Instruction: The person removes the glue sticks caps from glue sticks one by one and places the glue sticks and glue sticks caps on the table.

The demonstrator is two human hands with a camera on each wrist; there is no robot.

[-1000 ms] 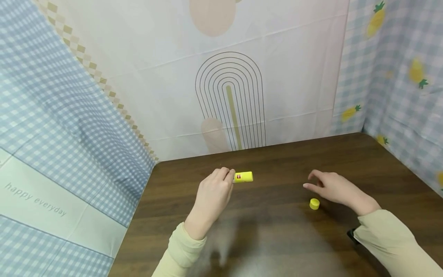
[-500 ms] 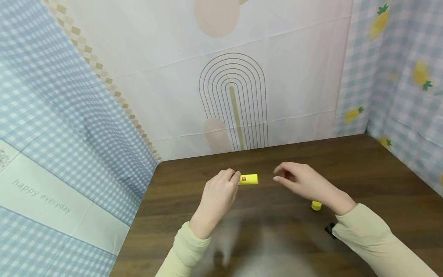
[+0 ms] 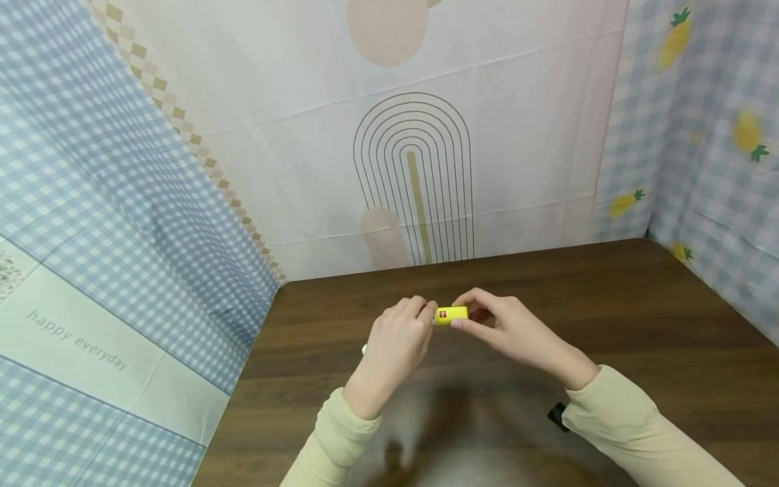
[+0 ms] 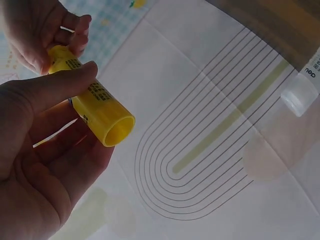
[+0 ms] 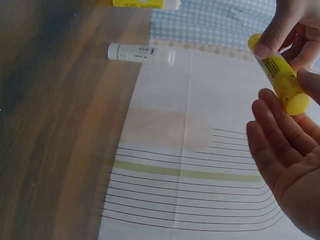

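In the head view my left hand (image 3: pixel 398 341) grips a yellow glue stick tube (image 3: pixel 451 315), held level above the table. My right hand (image 3: pixel 508 328) pinches its right end between thumb and forefinger. The left wrist view looks into the tube's hollow rim (image 4: pixel 120 131), just past the left thumb (image 4: pixel 75 85). Printed lettering runs along its side. From the right wrist, the tube's rounded yellow end (image 5: pixel 297 103) sits by the right thumb, and the other right fingers (image 5: pixel 272 135) spread below it.
A white labelled stick (image 5: pixel 142 54) stands on the dark wooden table (image 5: pixel 65 125); a yellow one with a white end (image 5: pixel 145 4) is beside it. Patterned cloths (image 3: pixel 274 135) hang behind and along both sides. A black wristband (image 3: pixel 557 417) is under the right sleeve.
My right hand has moved left from near the loose yellow cap to take hold of the tube's free end. The cap is now hidden behind the right hand. The left hand shifted slightly right.
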